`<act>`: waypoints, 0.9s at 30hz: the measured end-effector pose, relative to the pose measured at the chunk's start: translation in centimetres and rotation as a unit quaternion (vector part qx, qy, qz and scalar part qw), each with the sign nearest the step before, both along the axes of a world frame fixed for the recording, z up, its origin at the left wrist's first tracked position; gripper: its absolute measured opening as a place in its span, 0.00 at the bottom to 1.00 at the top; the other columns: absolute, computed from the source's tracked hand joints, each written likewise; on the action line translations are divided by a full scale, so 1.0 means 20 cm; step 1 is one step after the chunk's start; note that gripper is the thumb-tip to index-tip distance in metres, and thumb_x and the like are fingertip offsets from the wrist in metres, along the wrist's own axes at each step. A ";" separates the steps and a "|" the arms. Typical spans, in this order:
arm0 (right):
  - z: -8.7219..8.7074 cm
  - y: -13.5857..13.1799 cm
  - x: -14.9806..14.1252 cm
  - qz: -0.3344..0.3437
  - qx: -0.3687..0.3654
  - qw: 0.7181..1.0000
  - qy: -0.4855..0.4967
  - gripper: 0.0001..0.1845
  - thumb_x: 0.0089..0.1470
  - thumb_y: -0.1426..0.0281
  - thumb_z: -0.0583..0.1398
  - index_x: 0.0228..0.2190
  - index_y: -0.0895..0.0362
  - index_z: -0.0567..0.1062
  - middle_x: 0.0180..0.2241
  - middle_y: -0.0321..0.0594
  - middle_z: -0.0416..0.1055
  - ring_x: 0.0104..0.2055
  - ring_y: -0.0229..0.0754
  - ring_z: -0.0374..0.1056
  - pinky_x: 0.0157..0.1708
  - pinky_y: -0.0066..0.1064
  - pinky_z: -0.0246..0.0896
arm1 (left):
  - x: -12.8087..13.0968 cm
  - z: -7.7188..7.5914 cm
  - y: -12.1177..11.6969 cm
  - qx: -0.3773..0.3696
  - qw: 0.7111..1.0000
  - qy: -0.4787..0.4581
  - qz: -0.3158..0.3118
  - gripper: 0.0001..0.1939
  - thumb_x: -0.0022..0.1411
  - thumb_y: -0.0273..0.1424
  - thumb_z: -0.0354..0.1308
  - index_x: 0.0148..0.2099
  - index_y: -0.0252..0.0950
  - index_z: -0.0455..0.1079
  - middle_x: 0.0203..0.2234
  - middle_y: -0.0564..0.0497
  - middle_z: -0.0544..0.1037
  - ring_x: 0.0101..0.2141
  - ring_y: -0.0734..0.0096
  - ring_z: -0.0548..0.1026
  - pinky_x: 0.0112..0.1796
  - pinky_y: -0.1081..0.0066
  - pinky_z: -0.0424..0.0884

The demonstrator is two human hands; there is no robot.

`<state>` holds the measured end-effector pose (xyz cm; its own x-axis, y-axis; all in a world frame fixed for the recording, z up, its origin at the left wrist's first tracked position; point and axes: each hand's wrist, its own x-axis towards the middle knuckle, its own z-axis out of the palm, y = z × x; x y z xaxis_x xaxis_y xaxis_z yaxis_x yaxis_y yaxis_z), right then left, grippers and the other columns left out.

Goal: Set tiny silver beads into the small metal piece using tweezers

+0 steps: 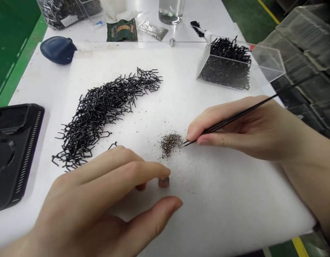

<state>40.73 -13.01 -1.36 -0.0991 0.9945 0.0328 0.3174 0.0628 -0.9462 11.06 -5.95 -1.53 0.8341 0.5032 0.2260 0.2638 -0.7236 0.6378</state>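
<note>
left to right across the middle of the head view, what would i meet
A black case → a pile of black forked pieces → a small heap of shiny grains → the right hand, which holds black tweezers.

Behind the grain pile (170, 142): parts heap (104, 101) left, box (266, 60) right.
</note>
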 end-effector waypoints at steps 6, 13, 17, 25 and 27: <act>-0.01 -0.01 0.01 -0.010 -0.004 1.000 -0.011 0.06 0.63 0.71 0.76 0.37 0.45 0.92 0.40 0.34 0.90 0.43 0.41 0.86 0.46 0.28 0.84 | 0.00 -0.02 -0.02 -0.003 1.000 -0.007 0.001 0.12 0.75 0.29 0.67 0.57 0.47 0.81 0.39 0.56 0.78 0.30 0.81 0.76 0.30 0.79 0.73; 0.03 -0.02 -0.01 -0.023 0.005 1.000 -0.007 0.02 0.65 0.67 0.76 0.36 0.47 0.91 0.38 0.36 0.89 0.42 0.43 0.86 0.43 0.30 0.84 | 0.00 -0.04 -0.01 0.007 1.000 -0.020 0.001 0.09 0.78 0.28 0.65 0.50 0.49 0.83 0.33 0.58 0.78 0.28 0.77 0.77 0.30 0.73 0.72; 0.05 -0.05 -0.09 0.011 0.012 0.999 0.051 0.05 0.66 0.72 0.74 0.39 0.48 0.89 0.40 0.34 0.89 0.44 0.43 0.87 0.47 0.31 0.85 | 0.00 -0.05 -0.01 0.005 1.000 -0.027 -0.005 0.06 0.80 0.31 0.65 0.51 0.48 0.83 0.31 0.58 0.79 0.29 0.74 0.79 0.33 0.73 0.74; 0.04 -0.08 -0.16 0.073 0.014 0.997 0.018 0.06 0.67 0.74 0.73 0.41 0.50 0.87 0.40 0.33 0.88 0.45 0.41 0.86 0.47 0.28 0.83 | 0.04 -0.05 -0.02 0.034 0.999 -0.024 -0.001 0.09 0.77 0.28 0.66 0.41 0.40 0.85 0.26 0.57 0.76 0.28 0.74 0.77 0.29 0.71 0.68; 0.04 -0.08 -0.16 0.079 0.015 0.997 0.014 0.07 0.66 0.75 0.73 0.41 0.49 0.87 0.40 0.33 0.88 0.45 0.40 0.87 0.47 0.28 0.83 | 0.04 -0.04 -0.02 0.033 0.999 -0.031 -0.002 0.08 0.74 0.26 0.68 0.40 0.39 0.86 0.25 0.57 0.76 0.28 0.74 0.77 0.28 0.71 0.68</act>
<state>37.44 -14.58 -0.65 -0.2538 0.9649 0.0668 0.2744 0.1380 -0.9517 11.80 -6.43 -2.39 0.8195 0.4814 0.3109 0.2211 -0.7661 0.6035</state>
